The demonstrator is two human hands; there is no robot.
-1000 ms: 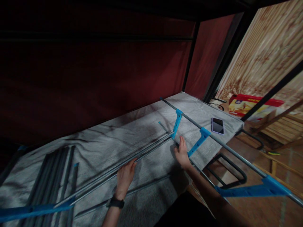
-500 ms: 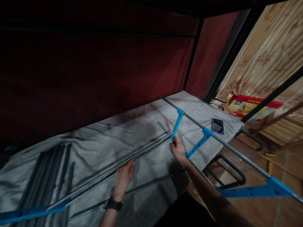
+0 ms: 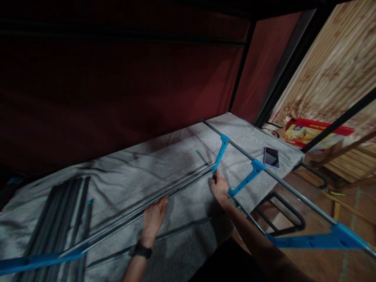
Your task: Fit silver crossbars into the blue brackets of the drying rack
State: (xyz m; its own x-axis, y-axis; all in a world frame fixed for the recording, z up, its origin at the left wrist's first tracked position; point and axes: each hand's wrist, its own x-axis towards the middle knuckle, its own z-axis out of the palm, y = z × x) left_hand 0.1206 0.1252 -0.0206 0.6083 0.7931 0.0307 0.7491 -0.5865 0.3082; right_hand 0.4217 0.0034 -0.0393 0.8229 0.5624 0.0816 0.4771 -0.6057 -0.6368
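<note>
A pair of thin metal tubes (image 3: 182, 186) runs from a blue plastic bracket (image 3: 17, 264) at lower left to another blue bracket (image 3: 221, 152) near the middle. My left hand (image 3: 155, 216) is closed around the tubes partway along, its fingertips at the nearer one. At the bracket's lower end, my right hand (image 3: 219, 187) is closed on the frame's metal tube; its fingers are partly hidden. A long grey tube (image 3: 289, 187) passes through the tops of several blue brackets, including one (image 3: 246, 177) just right of my right hand.
The frame rests on a grey cloth-covered bed (image 3: 123, 176). Several dark grey tubes (image 3: 54, 219) lie side by side at left, and a loose tube (image 3: 188, 227) lies nearer me. A phone (image 3: 271, 157) lies at right. A black metal loop (image 3: 282, 215) and a red-yellow box (image 3: 314, 135) are beyond the edge.
My right hand has shifted very slightly left and down at the bracket end. My left hand keeps its place on the tubes. The view has moved slightly.
</note>
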